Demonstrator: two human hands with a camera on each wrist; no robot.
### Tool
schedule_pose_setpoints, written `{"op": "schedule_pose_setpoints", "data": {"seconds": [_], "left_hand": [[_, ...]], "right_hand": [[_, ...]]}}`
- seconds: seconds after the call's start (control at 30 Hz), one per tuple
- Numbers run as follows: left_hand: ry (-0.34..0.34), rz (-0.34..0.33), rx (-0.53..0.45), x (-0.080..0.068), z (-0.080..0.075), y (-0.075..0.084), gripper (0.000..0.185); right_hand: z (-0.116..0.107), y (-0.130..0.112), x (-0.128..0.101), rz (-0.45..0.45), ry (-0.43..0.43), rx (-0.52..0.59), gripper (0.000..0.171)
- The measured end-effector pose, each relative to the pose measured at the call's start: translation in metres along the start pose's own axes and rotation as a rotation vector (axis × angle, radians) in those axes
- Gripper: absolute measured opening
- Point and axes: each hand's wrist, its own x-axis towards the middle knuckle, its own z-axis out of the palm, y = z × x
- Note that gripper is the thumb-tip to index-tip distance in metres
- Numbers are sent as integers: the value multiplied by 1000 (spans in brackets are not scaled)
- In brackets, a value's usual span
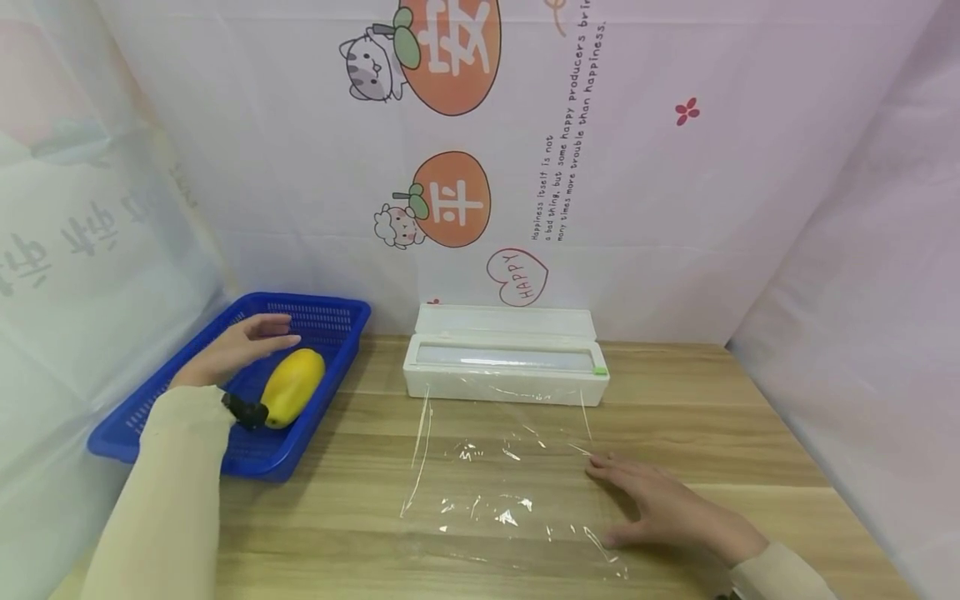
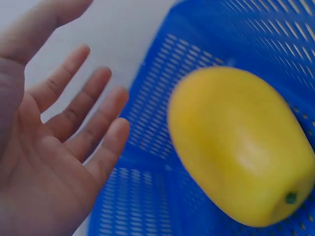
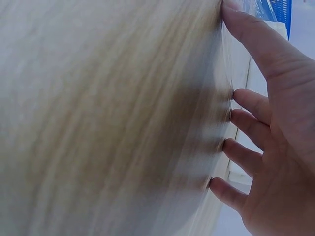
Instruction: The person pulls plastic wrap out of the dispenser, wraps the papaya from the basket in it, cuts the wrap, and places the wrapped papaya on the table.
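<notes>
My left hand (image 1: 238, 348) hovers over a blue plastic basket (image 1: 313, 427), fingers loosely extended and nothing held. Close beside it inside the basket lies a smooth yellow fruit (image 1: 295, 386), shaped like a mango or papaya; the left wrist view shows a gap between the fingers and the fruit (image 2: 231, 142). A sheet of clear cling film (image 1: 510, 483) is drawn out from a white dispenser box (image 1: 506, 387) and spread over the wooden table. At the film's right edge, my right hand (image 1: 667, 507) rests its spread fingertips on the tabletop, as the right wrist view also shows.
The dispenser's white lid (image 1: 506, 321) stands raised at the back, against a printed cloth wall (image 1: 637, 208). A green slider (image 1: 600, 371) sits at the dispenser's right end. Cloth also hangs along both sides of the wooden table (image 1: 750, 433).
</notes>
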Motion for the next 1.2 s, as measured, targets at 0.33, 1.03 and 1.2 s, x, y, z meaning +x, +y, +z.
{"op": "schedule_pose_setpoints", "data": {"seconds": [0.33,1.03,1.2], "left_hand": [[-131,-165,51,2,13,-27,96],[-123,-186,156,-6,19,-30,100],[-103,-173,136,-6,16,-25,100]], "right_hand": [[1,1,0,-3,8,6,90],[3,3,-1,-11,12,4,90],[4,5,-2,-15,17,2,91]]}}
